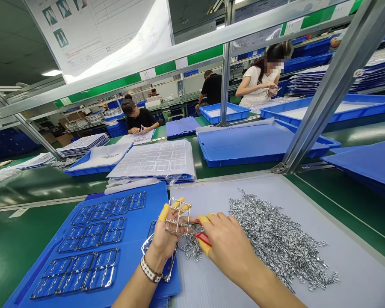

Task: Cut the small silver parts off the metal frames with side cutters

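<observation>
The pale mat (208, 199) bears loose links (272, 239). My left hand (164, 240) holds a wire frame (179, 219); the pliers (201, 236) my right hand (227, 240) grips, oversqueezed, could bend it.

There are two hands (164, 238) (229, 246), one pair of pliers (202, 237), one held frame (179, 217)

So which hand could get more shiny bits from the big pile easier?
Probably the right hand: it's nearer the big silver pile, though it grips red-handled pliers. The left hand is farther away, holding a wire frame.
</observation>
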`<state>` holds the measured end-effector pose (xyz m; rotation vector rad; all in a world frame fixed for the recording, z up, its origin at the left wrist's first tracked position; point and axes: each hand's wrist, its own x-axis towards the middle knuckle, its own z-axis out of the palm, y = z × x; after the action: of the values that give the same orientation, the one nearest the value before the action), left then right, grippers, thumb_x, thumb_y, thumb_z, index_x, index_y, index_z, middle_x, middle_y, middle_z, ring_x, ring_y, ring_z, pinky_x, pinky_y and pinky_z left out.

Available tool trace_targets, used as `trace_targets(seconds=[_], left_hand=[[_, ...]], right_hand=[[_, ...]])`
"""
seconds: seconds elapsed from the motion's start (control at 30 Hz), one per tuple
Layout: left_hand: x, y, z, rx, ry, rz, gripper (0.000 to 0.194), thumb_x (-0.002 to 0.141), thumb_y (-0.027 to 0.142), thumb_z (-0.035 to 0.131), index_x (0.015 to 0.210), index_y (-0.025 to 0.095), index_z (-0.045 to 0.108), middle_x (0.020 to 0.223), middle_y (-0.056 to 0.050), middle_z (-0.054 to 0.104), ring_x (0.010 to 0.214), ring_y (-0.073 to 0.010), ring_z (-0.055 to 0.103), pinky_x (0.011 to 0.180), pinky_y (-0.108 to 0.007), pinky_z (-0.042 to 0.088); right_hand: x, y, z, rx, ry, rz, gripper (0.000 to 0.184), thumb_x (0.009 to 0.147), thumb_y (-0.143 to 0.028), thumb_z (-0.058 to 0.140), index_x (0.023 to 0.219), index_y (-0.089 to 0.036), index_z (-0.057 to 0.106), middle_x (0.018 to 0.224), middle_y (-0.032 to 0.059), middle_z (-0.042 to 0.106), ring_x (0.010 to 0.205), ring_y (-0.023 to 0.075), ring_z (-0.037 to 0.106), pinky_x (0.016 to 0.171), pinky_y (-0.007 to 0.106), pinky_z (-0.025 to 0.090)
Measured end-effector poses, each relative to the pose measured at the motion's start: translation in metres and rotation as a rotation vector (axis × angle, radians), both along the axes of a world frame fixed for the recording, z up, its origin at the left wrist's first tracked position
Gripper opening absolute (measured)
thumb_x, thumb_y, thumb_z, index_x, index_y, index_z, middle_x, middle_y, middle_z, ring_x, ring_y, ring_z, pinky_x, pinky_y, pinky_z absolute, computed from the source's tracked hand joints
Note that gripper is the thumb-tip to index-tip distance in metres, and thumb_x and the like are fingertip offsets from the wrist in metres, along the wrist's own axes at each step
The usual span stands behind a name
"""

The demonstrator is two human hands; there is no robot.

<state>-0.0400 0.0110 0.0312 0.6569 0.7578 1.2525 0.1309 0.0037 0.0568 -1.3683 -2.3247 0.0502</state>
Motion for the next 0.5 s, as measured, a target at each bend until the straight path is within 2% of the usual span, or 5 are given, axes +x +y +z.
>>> trace_targets(seconds=[0.17, 0.27, 0.37, 0.43, 0.5], left_hand=[[0.01, -0.018, 0.006, 0.31, 0.43, 0.174, 0.054, 0.08, 0.032, 0.063, 0.131, 0.022, 0.051, 0.14, -0.01, 0.045, 0.124, -0.0283, 0.043, 0.104, -0.037, 0.031], [0.015, -0.027, 0.014, 0.456, 0.54, 0.166, 0.065, 0.069, 0.018, 0.074, 0.13, 0.02, 0.053, 0.143, -0.011, 0.041, 0.138, -0.0294, 0.021, 0.114, -0.038, 0.013], [0.014, -0.029, 0.018, 0.465, 0.529, 0.228, 0.071, 0.064, 0.016, 0.076, 0.13, 0.023, 0.052, 0.152, -0.009, 0.026, 0.143, -0.0303, 0.002, 0.114, -0.042, 0.013], [0.011, -0.025, 0.016, 0.398, 0.442, 0.294, 0.078, 0.063, 0.016, 0.076, 0.134, 0.027, 0.046, 0.155, -0.005, 0.015, 0.143, -0.0296, -0.004, 0.113, -0.042, 0.018], [0.007, -0.018, 0.013, 0.236, 0.216, 0.233, 0.08, 0.068, 0.022, 0.074, 0.139, 0.032, 0.037, 0.154, -0.003, 0.02, 0.142, -0.0288, 0.008, 0.11, -0.04, 0.025]], right_hand=[[0.002, 0.017, 0.002, -0.556, 0.763, 0.072, 0.028, 0.082, -0.042, 0.052, 0.096, -0.019, 0.059, 0.08, 0.0026, 0.065, 0.071, 0.0174, 0.059, 0.061, 0.03, 0.043], [-0.007, 0.025, -0.001, -0.718, 1.072, 0.132, 0.029, 0.075, -0.043, 0.059, 0.09, -0.018, 0.058, 0.08, 0.0028, 0.065, 0.072, 0.0167, 0.059, 0.062, 0.029, 0.046], [-0.012, 0.028, -0.005, -0.643, 1.094, 0.126, 0.028, 0.074, -0.038, 0.061, 0.093, -0.018, 0.057, 0.085, 0.003, 0.065, 0.077, 0.0172, 0.06, 0.069, 0.031, 0.049], [-0.013, 0.027, -0.008, -0.436, 0.995, 0.097, 0.025, 0.079, -0.034, 0.057, 0.099, -0.02, 0.056, 0.088, 0.0037, 0.065, 0.077, 0.0171, 0.061, 0.07, 0.032, 0.05], [-0.017, 0.022, -0.013, -0.154, 0.824, 0.147, 0.022, 0.083, -0.024, 0.05, 0.104, -0.02, 0.055, 0.09, 0.0054, 0.064, 0.079, 0.0177, 0.06, 0.071, 0.033, 0.05]])
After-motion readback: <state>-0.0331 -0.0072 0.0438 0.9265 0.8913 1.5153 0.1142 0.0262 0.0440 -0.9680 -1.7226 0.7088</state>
